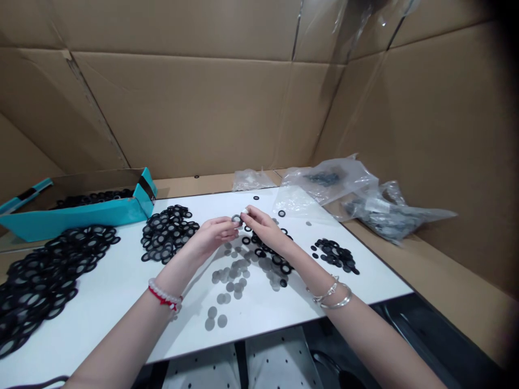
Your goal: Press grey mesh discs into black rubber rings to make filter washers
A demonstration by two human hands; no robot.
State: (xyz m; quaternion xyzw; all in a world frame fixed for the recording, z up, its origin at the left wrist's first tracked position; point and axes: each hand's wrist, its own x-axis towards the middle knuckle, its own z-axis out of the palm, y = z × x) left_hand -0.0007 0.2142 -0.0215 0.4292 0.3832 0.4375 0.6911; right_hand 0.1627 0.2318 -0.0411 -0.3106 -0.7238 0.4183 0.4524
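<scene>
My left hand (214, 233) pinches a black rubber ring (237, 219) at its fingertips, above the white table (121, 292). My right hand (259, 224) meets it from the other side, its fingertips on a small pale disc (245, 211) at the ring's edge. Its material is too small to tell. Below my hands lie scattered grey mesh discs (231, 275). A loose band of black rings (271, 256) lies under my right wrist. Heaps of black rings lie to the left (166, 232) and right (334, 255), with the largest (44, 286) at the far left.
A teal-edged cardboard box (73, 213) holding black rings stands at the table's back left. Clear plastic bags (328, 178) with dark parts lie behind and to the right, beyond the table's edge. Cardboard sheets (203, 97) line the back and right sides.
</scene>
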